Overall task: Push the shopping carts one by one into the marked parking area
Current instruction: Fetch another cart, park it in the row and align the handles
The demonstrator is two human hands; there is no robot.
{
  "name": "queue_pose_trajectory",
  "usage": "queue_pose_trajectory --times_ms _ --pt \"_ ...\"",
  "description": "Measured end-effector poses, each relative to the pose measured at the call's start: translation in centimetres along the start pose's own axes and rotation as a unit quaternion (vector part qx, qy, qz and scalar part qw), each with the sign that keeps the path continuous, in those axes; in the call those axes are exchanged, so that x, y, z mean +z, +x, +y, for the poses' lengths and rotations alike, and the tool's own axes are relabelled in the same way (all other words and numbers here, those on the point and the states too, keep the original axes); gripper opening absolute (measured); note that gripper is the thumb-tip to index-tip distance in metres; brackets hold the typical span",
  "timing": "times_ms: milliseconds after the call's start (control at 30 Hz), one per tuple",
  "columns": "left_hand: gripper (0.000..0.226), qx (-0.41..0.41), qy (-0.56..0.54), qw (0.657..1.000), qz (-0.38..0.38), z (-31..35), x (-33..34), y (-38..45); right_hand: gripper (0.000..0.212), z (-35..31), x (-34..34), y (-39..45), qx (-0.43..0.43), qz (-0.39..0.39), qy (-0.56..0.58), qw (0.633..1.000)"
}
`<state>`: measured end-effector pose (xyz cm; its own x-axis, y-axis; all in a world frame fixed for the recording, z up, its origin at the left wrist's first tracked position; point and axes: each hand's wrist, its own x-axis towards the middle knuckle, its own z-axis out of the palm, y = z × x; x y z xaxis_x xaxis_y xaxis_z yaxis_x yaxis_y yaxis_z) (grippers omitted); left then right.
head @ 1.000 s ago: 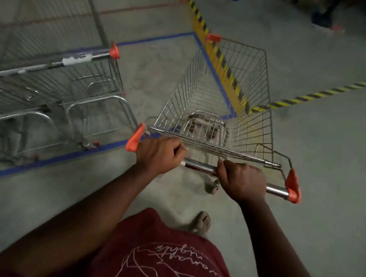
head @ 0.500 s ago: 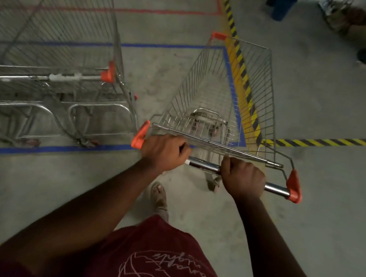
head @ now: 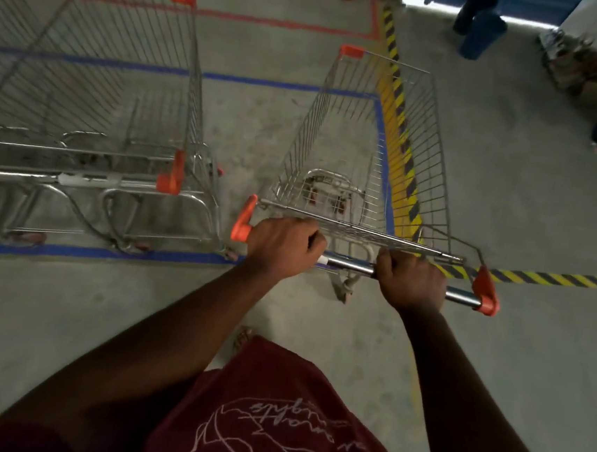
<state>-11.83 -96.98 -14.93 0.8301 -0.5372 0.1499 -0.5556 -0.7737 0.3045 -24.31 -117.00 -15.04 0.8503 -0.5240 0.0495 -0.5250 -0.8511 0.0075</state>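
Note:
A wire shopping cart (head: 422, 135) with orange corner caps stands in front of me, its basket over the right end of the area outlined in blue tape (head: 97, 253). My left hand (head: 282, 244) grips the left part of its chrome handle bar (head: 349, 266). My right hand (head: 410, 282) grips the same bar further right. The cart's rear wheels sit about on the near blue line. A second cart (head: 94, 97) is parked inside the blue outline to the left.
A yellow-and-black striped floor line (head: 398, 100) runs along the right side of the blue outline and branches off to the right. A red tape line (head: 280, 23) lies beyond. A blue bin (head: 481, 34) and clutter stand at the far right. Another cart's edge shows far left.
The cart has rolled forward and straightened, so its basket now lies inside the blue outline beside the parked cart. Both hands keep the same hold on the handle.

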Motion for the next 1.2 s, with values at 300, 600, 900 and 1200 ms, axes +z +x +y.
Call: queue_pose_trajectory --times_ms 300,600,900,1200 --pt "0.028 -0.042 -0.023 0.999 0.017 -2.1 0.3 3.5 0.053 -1.4 0.7 6.2 -0.078 -0.007 -0.013 0.997" --pt "0.038 -0.021 -0.002 1.0 0.021 -5.0 -0.5 5.6 0.054 -3.1 1.7 11.7 -0.157 -0.019 -0.051 0.986" --pt "0.017 0.074 -0.024 0.979 0.19 -11.7 -1.4 3.1 0.059 -6.4 1.0 12.9 -0.115 0.001 0.045 0.992" --pt "0.054 -0.138 0.086 0.978 0.134 -15.5 -3.3 1.0 0.033 -7.1 0.1 13.6 -0.21 -0.052 -0.034 0.976"
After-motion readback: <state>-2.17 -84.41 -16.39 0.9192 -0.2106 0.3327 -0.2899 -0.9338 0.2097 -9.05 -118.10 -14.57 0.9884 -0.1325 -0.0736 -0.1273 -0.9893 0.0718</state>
